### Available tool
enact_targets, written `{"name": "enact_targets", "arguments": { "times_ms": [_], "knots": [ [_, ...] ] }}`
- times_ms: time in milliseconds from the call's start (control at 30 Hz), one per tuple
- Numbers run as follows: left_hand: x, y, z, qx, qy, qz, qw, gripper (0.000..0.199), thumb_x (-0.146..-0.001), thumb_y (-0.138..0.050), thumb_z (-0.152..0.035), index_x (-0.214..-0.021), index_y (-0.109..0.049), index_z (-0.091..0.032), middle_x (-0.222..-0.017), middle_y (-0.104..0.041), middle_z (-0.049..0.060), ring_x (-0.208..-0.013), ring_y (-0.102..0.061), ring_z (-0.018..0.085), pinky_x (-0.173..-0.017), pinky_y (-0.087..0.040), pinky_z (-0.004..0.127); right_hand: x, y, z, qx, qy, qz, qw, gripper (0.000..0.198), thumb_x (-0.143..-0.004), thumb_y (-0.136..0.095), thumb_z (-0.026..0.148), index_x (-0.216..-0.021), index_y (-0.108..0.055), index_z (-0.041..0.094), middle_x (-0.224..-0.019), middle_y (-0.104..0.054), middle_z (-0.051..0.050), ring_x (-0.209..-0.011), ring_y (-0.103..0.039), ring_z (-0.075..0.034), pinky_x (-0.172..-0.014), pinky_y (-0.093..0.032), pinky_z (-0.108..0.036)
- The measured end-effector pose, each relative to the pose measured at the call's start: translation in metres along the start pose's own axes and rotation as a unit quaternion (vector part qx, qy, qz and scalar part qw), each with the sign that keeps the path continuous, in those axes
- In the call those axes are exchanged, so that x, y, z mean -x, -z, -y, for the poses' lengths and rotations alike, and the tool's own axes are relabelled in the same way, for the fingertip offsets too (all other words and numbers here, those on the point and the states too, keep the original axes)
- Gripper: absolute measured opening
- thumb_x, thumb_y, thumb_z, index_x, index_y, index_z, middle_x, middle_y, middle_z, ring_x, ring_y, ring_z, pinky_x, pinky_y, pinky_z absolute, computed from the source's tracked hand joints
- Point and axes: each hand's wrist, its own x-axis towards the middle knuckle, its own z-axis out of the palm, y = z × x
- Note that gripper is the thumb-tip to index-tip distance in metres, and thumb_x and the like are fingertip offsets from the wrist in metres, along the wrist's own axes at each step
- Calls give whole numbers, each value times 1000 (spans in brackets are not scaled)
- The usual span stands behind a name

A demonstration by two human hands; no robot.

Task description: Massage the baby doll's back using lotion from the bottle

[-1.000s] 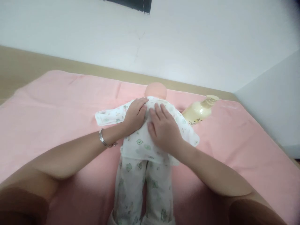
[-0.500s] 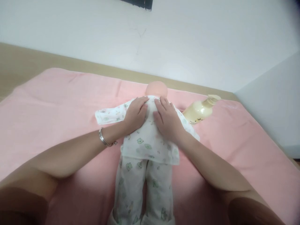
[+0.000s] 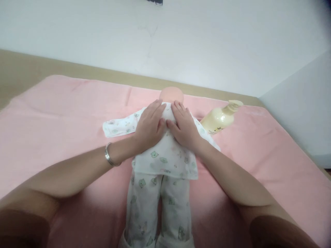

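Left hand (image 3: 150, 126) and right hand (image 3: 185, 128) lie on the doll's shirt (image 3: 167, 159) (fingers straight, gripping nothing), seemingly smoothing it. Any next stroke calls for light, even contact.

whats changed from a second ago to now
The right hand moved up the printed shirt toward the doll's head and now lies about level with the left hand, which stayed nearly in place. Nothing was grasped or released. The pump bottle and pink cloth stayed put.

Note cream pump bottle (image 3: 218, 120) at right, on pink blanket (image 3: 64, 110). See brown board (image 3: 90, 73) along far edge, white wall (image 3: 77, 34) behind, dark object (image 3: 157, 2) at top border.
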Motion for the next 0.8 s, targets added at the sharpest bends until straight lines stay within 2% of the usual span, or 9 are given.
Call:
{"name": "enact_targets", "arguments": {
  "times_ms": [67,133,267,367,500,600,700,800],
  "knots": [
    [6,3,-11,-14,-36,20,999,46,-97,-32,-24,-138,-49,-13,-153,-47,15,-149,-37,25,-127,-31,51,-2,0,-2,2,-9,-17,1000,68,-98,-30,38,-155,-30,1,-163,-23,-17,-154,-20,-29,-127,-20,-55],
    [10,5,-19,-12,-34,48,998,47,-96,-30,-21,-139,-49,-13,-151,-49,13,-149,-37,25,-129,-27,53,3,0,3,20,-13,-35,999,65,-99,-29,37,-152,-35,-2,-159,-31,-21,-151,-28,-31,-123,-29,-55],
    [4,7,-17,17,63,110,992,56,-95,-32,-26,-148,-40,-10,-160,-35,14,-154,-27,26,-129,-24,54,24,5,25,107,-30,-58,992,58,-100,-32,35,-145,-46,2,-147,-49,-24,-137,-48,-36,-110,-45,-56],
    [-7,7,-5,19,107,131,985,61,-96,-33,-37,-150,-37,-8,-162,-31,16,-154,-24,31,-129,-22,57,39,8,40,169,-20,-57,984,56,-101,-32,33,-144,-49,0,-142,-52,-27,-131,-54,-39,-103,-51,-57],
    [-16,8,1,6,109,130,986,62,-95,-35,-41,-147,-42,-6,-156,-41,17,-148,-35,32,-127,-27,54,38,10,40,162,-16,-20,986,57,-102,-31,32,-145,-47,-2,-145,-49,-27,-136,-49,-39,-109,-48,-56],
    [-12,10,-9,-9,127,145,981,59,-97,-33,-35,-147,-41,-4,-159,-35,20,-153,-26,36,-127,-23,58,22,11,26,122,-40,4,992,63,-102,-34,37,-149,-41,-3,-153,-41,-23,-145,-38,-36,-118,-40,-53],
    [-3,13,-22,-7,132,155,979,57,-99,-27,-29,-147,-39,-2,-161,-29,22,-156,-16,37,-127,-23,61,8,10,12,98,-50,19,994,69,-100,-37,39,-150,-34,-8,-157,-32,-24,-150,-29,-34,-125,-30,-50],
    [2,15,-30,-1,114,164,980,57,-99,-25,-27,-148,-39,-2,-162,-28,22,-156,-14,35,-127,-24,59,6,9,10,104,-31,3,994,67,-99,-38,36,-148,-37,-9,-154,-38,-25,-147,-34,-36,-124,-31,-51]
  ]
}}
